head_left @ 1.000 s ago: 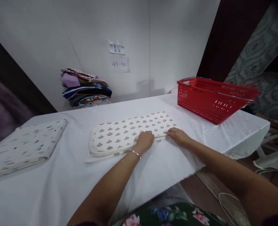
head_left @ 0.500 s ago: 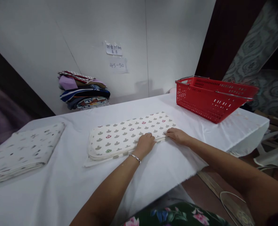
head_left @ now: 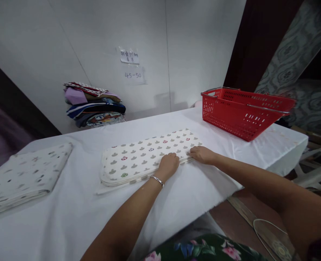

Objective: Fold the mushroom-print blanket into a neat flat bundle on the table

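Note:
A folded white cloth with grey and coloured prints (head_left: 138, 156) lies in the middle of the white table (head_left: 76, 214). My left hand (head_left: 169, 164), with a bracelet on its wrist, rests on the cloth's near edge with its fingers curled over the layers. My right hand (head_left: 201, 153) lies at the cloth's near right corner, fingers closed on the edge of the folded layers.
A second folded printed cloth (head_left: 24, 175) lies at the left of the table. A pile of folded coloured fabrics (head_left: 94, 105) stands against the back wall. A red plastic basket (head_left: 242, 110) sits at the back right. The table's right edge drops off near white plastic chairs (head_left: 316, 168).
Both hands stay on the cloth's near edge. The view has shifted slightly to the right; nothing on the table has visibly moved.

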